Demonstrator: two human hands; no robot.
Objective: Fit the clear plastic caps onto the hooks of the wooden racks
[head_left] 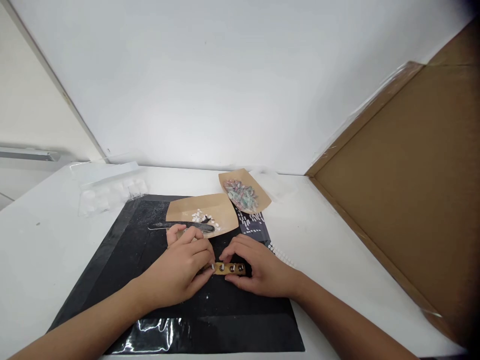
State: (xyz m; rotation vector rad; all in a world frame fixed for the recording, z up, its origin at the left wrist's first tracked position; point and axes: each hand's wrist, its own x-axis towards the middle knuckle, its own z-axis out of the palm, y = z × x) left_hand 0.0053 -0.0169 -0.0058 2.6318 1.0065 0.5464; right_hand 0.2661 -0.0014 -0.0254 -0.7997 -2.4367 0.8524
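A narrow yellow strip (227,268) lies on the black mat (240,320), bearing a row of dark round spots with small white upright pieces on them. At the strip's left end my left hand (183,265) is closed, thumb and index finger pinched round that end beside a white piece; its fingers hide the rest. My right hand (262,265) curls about the right part, index fingertip at the far edge and thumb at the near edge. Just beyond my left fingers, a black nail file (183,226) rests across a brown paper tray (221,205) holding small white bits.
Another brown paper tray (262,196) holds many coloured nail-shaped pieces. Beneath it sits a dark patterned sheet (255,229), with white dots (281,254) beside it. A clear plastic package (112,192) is at the back left. A cardboard panel (397,185) stands on the right.
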